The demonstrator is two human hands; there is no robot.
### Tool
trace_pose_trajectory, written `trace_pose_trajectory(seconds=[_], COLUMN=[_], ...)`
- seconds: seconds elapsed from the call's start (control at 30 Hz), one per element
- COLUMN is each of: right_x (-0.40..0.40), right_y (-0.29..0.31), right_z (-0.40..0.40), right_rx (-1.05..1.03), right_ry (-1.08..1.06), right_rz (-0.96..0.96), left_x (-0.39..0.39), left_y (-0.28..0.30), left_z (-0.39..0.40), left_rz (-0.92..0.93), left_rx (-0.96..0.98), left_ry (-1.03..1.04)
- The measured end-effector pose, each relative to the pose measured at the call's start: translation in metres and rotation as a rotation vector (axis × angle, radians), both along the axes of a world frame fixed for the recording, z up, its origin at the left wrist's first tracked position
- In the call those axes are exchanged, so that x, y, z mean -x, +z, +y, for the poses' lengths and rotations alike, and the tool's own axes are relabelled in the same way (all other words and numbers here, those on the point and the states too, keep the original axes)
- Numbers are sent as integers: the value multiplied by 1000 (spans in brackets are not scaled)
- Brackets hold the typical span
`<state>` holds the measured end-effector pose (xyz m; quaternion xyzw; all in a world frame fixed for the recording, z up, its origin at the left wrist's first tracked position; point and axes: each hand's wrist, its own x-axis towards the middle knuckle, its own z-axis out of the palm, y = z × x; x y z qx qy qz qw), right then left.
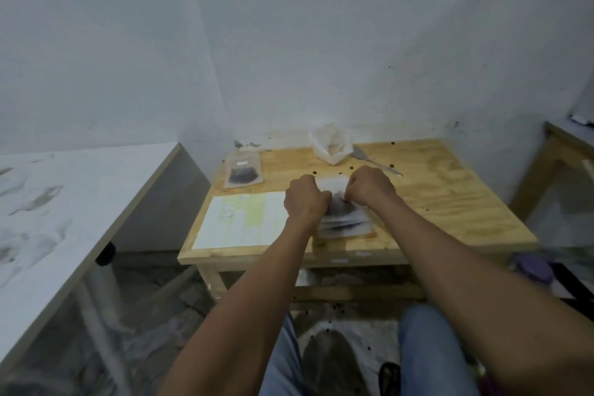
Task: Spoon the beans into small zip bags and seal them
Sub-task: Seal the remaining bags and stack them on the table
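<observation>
Both hands are curled tight at the mouth of one small zip bag: the left hand and the right hand pinch its top edge from either side, knuckles nearly meeting, which looks like pressing the seal. That bag lies on top of a stack of filled bags near the front middle of the wooden table; the stack is too blurred to count

The risk, as I judge it, is a bean caught in the zip track, or the pinch sliding off before the far end closes, which would leave a gap and spill more beans

Left of the stack lies one paper sheet. Behind that sheet lies one more filled bag. Behind the hands are several loose beans, one spoon and, at the table's back edge, one large open bag
</observation>
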<state>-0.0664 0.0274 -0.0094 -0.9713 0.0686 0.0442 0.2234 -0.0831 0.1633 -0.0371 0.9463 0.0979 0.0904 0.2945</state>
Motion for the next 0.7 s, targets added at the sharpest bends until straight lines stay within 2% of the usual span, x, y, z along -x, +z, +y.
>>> trace_pose_trajectory(seconds=[0.13, 0.3, 0.47, 0.53, 0.6, 0.7], right_x=[0, -3, -8, -11, -11, -11], right_y=[1, 7, 23, 29, 34, 42], right_z=[7, 1, 1, 2, 6, 19], right_rx=[17, -104, -465, -684, -919, -1111], right_ry=[-17, -22, -141, -188, -155, -39], right_rz=[-19, -2, -131, -153, -114, -124], left_x=[-2, -8, -11, -12, -13, -11], left_y=[-1, 6, 23, 29, 33, 43], left_z=[-4, 0, 5, 10, 18, 31], left_rz=[-57, -102, -208, -255, -298, -362], left_rx=[117, 581, 910, 1013, 1065, 1077], left_ry=[6, 35, 21, 8, -24, -57])
